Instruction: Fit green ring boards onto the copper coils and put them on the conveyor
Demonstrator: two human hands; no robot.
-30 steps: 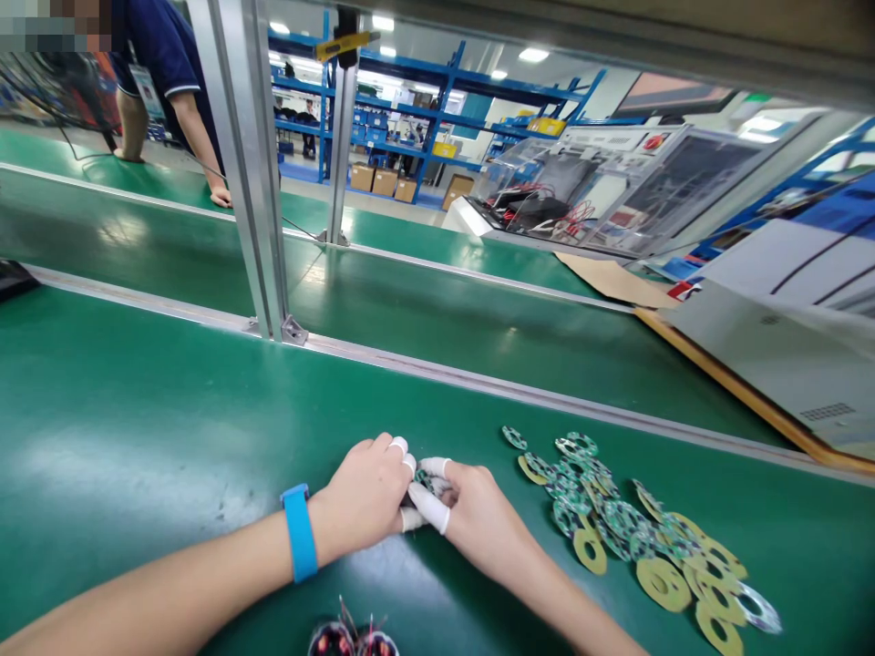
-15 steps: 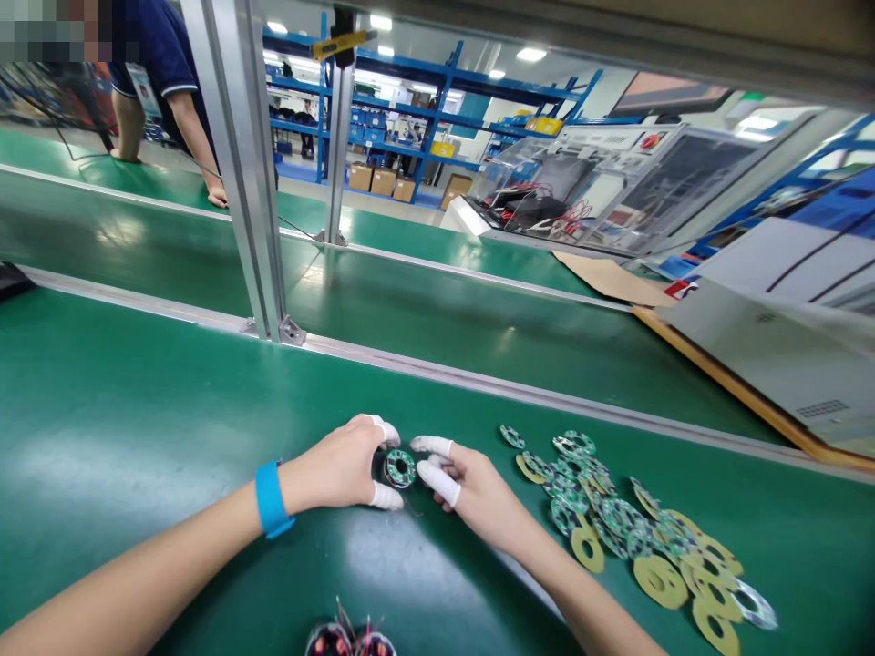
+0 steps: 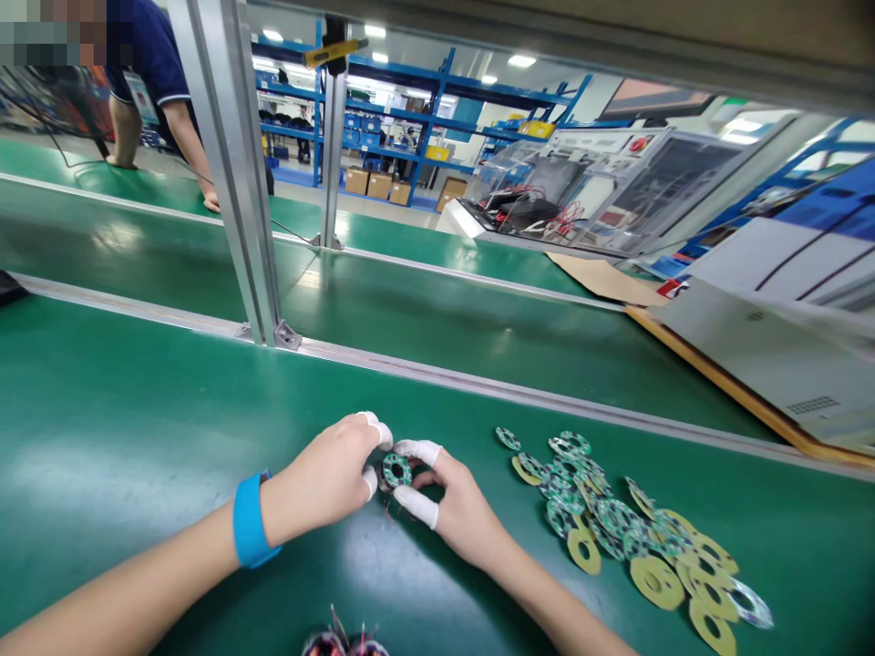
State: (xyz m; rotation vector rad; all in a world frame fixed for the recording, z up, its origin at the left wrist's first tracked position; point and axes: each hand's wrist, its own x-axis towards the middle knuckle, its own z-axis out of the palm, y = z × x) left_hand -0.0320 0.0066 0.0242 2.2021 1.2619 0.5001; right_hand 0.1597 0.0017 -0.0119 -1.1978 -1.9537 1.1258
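Note:
A small round motor stator topped with a green ring-shaped circuit board (image 3: pixel 406 476) is between my two hands above the green bench. My left hand (image 3: pixel 324 478), with white finger cots and a blue wristband (image 3: pixel 250 527), grips its left side between thumb and fingers. My right hand (image 3: pixel 461 506), also in white finger cots, curls thumb and forefinger around its right side. Thin wires hang below the stator. At the bottom edge, wound copper stators (image 3: pixel 324 645) with upright wires are partly cut off.
A loose pile of green ring circuit boards and yellow ring backings (image 3: pixel 656 581) lies right of my right hand. An aluminium post (image 3: pixel 236 182) rises beyond my left hand. Another person (image 3: pixel 154 55) leans on the far bench. A grey box (image 3: pixel 772 355) stands at right.
My right hand has moved left, and its fingers have closed around the stator's right side. My left thumb and fingers have drawn in on the left side.

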